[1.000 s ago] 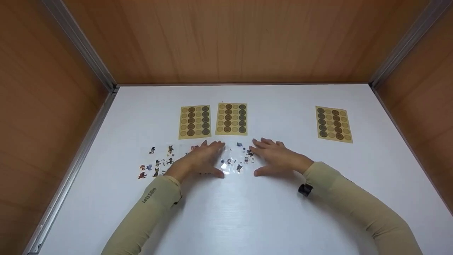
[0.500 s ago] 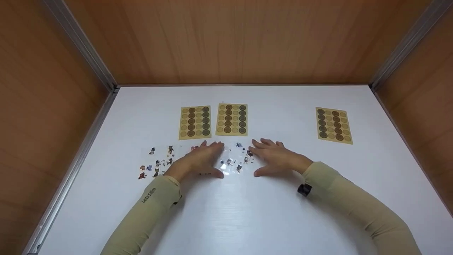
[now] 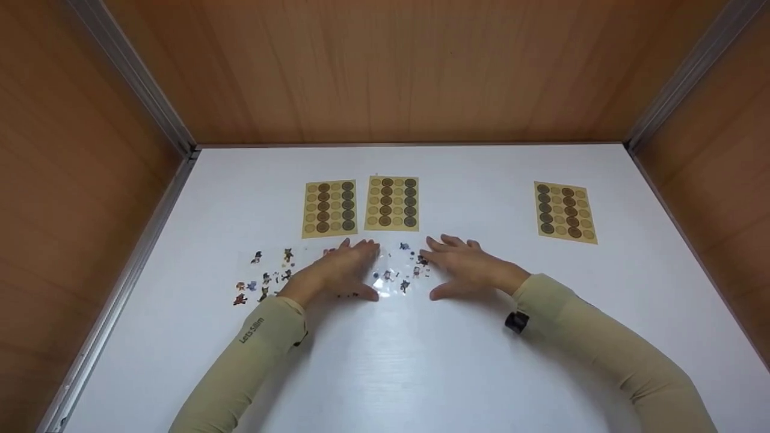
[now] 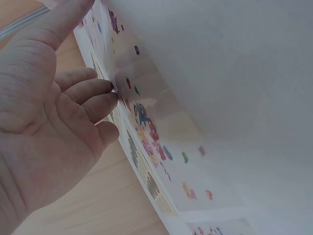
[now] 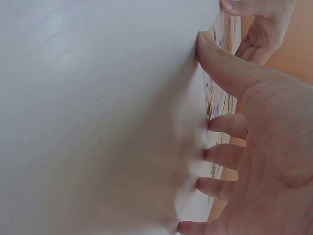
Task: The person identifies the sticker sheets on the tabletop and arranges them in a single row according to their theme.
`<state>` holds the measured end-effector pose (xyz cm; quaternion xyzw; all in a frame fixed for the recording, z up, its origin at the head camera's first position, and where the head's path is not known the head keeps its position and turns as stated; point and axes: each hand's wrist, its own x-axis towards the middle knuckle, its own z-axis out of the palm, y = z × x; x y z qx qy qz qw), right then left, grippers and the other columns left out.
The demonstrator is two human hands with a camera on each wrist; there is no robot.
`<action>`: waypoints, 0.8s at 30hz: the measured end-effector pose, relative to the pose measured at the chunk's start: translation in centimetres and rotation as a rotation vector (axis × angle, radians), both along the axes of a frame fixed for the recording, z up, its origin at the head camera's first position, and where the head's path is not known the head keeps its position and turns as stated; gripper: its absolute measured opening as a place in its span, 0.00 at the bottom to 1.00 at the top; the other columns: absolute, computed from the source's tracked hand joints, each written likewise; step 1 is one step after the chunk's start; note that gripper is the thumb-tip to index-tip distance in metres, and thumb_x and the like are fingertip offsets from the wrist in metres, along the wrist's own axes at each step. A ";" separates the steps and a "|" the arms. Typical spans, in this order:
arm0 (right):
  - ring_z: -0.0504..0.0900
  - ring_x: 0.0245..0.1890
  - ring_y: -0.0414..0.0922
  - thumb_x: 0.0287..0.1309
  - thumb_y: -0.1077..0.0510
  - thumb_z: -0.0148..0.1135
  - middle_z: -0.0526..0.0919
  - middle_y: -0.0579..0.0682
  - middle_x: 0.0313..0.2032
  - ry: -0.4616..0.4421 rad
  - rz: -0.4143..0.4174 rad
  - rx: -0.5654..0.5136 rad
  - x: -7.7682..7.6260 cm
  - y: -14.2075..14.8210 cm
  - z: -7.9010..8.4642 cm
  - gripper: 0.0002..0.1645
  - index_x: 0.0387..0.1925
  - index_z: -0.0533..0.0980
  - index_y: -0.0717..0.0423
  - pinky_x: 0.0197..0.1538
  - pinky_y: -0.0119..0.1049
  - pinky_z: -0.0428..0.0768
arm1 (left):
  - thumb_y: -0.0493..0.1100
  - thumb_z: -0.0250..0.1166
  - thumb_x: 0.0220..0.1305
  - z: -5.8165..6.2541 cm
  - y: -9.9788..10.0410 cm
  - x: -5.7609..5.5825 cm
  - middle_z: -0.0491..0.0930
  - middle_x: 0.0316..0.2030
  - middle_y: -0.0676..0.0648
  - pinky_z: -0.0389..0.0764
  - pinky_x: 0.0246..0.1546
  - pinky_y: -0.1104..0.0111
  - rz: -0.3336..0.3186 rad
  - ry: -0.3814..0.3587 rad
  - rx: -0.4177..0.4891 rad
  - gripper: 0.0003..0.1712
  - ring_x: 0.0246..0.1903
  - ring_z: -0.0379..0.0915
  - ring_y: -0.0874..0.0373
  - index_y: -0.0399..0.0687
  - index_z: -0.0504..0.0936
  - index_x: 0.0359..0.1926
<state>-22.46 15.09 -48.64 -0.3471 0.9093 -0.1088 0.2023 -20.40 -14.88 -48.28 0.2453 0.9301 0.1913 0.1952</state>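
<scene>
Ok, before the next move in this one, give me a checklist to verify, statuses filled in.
1. Left hand and right hand on either side of the clear cartoon-sticker sheet: ok.
2. Right fingertips down on the surface: ok, per the right wrist view.
3. Every cartoon sticker visible: not ok, the left hand covers some.
4. Clear sheet's full outline: cannot tell, transparent film on white.
5. Coin-sticker sheets out from under the hands: ok, all three lie beyond.
6. Coin-sticker sheets evenly spaced: not ok, the rightmost lies well apart.
</scene>
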 end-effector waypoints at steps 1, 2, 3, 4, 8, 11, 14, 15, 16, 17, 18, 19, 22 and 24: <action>0.42 0.79 0.59 0.55 0.28 0.68 0.47 0.52 0.79 0.003 0.003 -0.003 0.0 0.0 -0.1 0.59 0.79 0.56 0.47 0.72 0.73 0.45 | 0.61 0.79 0.50 0.0 0.0 0.1 0.57 0.76 0.38 0.41 0.77 0.56 -0.001 0.009 0.002 0.61 0.76 0.51 0.45 0.40 0.59 0.76; 0.42 0.79 0.59 0.55 0.28 0.68 0.47 0.52 0.79 0.004 0.005 -0.004 0.0 0.0 -0.1 0.59 0.79 0.56 0.47 0.71 0.73 0.46 | 0.61 0.79 0.49 0.0 0.0 0.1 0.58 0.76 0.38 0.42 0.77 0.56 0.000 0.014 0.001 0.60 0.75 0.51 0.45 0.40 0.60 0.76; 0.42 0.79 0.60 0.54 0.28 0.68 0.47 0.52 0.79 0.006 0.008 -0.006 -0.1 0.0 -0.2 0.59 0.79 0.56 0.48 0.71 0.74 0.46 | 0.60 0.79 0.49 0.0 0.0 0.2 0.58 0.75 0.37 0.43 0.77 0.55 -0.003 0.023 0.001 0.59 0.75 0.52 0.45 0.40 0.61 0.75; 0.42 0.79 0.60 0.54 0.28 0.68 0.48 0.52 0.79 0.007 0.010 -0.005 -0.1 -0.1 -0.2 0.59 0.79 0.56 0.48 0.71 0.74 0.46 | 0.60 0.79 0.49 0.0 0.0 0.2 0.59 0.75 0.37 0.43 0.77 0.55 -0.003 0.030 0.001 0.59 0.75 0.53 0.45 0.41 0.62 0.74; 0.42 0.79 0.59 0.54 0.28 0.68 0.47 0.50 0.79 -0.001 -0.001 0.000 -0.1 -0.1 -0.1 0.59 0.79 0.56 0.46 0.72 0.73 0.45 | 0.60 0.79 0.49 0.1 -0.1 0.2 0.57 0.76 0.37 0.42 0.77 0.54 0.004 0.024 -0.006 0.60 0.75 0.51 0.44 0.42 0.60 0.75; 0.42 0.79 0.59 0.54 0.28 0.68 0.47 0.49 0.79 -0.001 -0.003 -0.004 -0.1 0.0 -0.1 0.59 0.79 0.56 0.45 0.72 0.73 0.45 | 0.60 0.80 0.49 0.1 -0.1 0.2 0.58 0.75 0.37 0.43 0.77 0.54 0.000 0.030 -0.004 0.59 0.75 0.53 0.43 0.41 0.61 0.74; 0.42 0.79 0.59 0.54 0.28 0.68 0.47 0.50 0.79 0.001 -0.002 -0.007 -0.1 0.0 -0.1 0.59 0.79 0.56 0.45 0.72 0.73 0.45 | 0.59 0.80 0.49 0.1 -0.1 0.2 0.60 0.74 0.36 0.43 0.77 0.55 -0.015 0.042 0.001 0.58 0.74 0.55 0.43 0.40 0.62 0.73; 0.42 0.79 0.59 0.54 0.28 0.68 0.47 0.49 0.79 0.002 -0.002 -0.007 -0.1 0.1 -0.2 0.59 0.79 0.56 0.45 0.72 0.73 0.45 | 0.59 0.80 0.49 0.1 -0.1 0.2 0.60 0.74 0.36 0.43 0.77 0.55 -0.016 0.042 0.004 0.58 0.74 0.55 0.44 0.39 0.62 0.74; 0.42 0.79 0.59 0.54 0.28 0.68 0.47 0.49 0.79 0.002 -0.002 -0.005 -0.1 0.1 -0.2 0.58 0.79 0.56 0.45 0.72 0.73 0.45 | 0.59 0.80 0.49 0.1 -0.1 0.2 0.61 0.74 0.36 0.43 0.77 0.55 -0.018 0.043 0.008 0.58 0.74 0.55 0.44 0.39 0.62 0.73; 0.42 0.79 0.59 0.55 0.28 0.68 0.47 0.49 0.79 0.000 -0.004 -0.004 -0.1 0.1 -0.2 0.58 0.79 0.56 0.45 0.72 0.73 0.45 | 0.59 0.80 0.49 0.1 -0.1 0.2 0.61 0.74 0.36 0.42 0.78 0.55 -0.019 0.041 0.014 0.58 0.74 0.54 0.44 0.39 0.62 0.73; 0.42 0.79 0.58 0.55 0.28 0.68 0.47 0.49 0.79 0.000 -0.005 -0.002 -0.1 0.1 -0.2 0.58 0.79 0.56 0.44 0.72 0.73 0.45 | 0.59 0.80 0.49 0.1 -0.1 0.2 0.60 0.74 0.36 0.42 0.78 0.55 -0.017 0.037 0.017 0.58 0.75 0.54 0.44 0.39 0.62 0.73; 0.42 0.79 0.58 0.55 0.28 0.68 0.47 0.49 0.79 0.000 -0.006 0.002 -0.1 0.0 -0.2 0.58 0.79 0.56 0.44 0.72 0.72 0.45 | 0.59 0.80 0.49 0.1 -0.1 0.2 0.59 0.74 0.36 0.41 0.78 0.55 -0.016 0.032 0.019 0.58 0.75 0.53 0.44 0.39 0.62 0.74; 0.42 0.79 0.57 0.55 0.28 0.68 0.47 0.49 0.79 -0.002 -0.007 0.005 -0.1 0.0 -0.2 0.58 0.79 0.56 0.43 0.72 0.72 0.45 | 0.58 0.80 0.50 0.1 -0.2 0.2 0.56 0.76 0.36 0.40 0.78 0.55 -0.009 0.018 0.026 0.59 0.76 0.50 0.45 0.40 0.61 0.75; 0.42 0.79 0.57 0.54 0.28 0.68 0.48 0.49 0.79 -0.005 -0.006 0.004 0.0 0.0 -0.1 0.58 0.79 0.56 0.43 0.72 0.72 0.46 | 0.59 0.79 0.50 0.1 -0.1 0.2 0.55 0.76 0.36 0.40 0.78 0.55 -0.008 0.013 0.020 0.60 0.76 0.48 0.45 0.40 0.59 0.76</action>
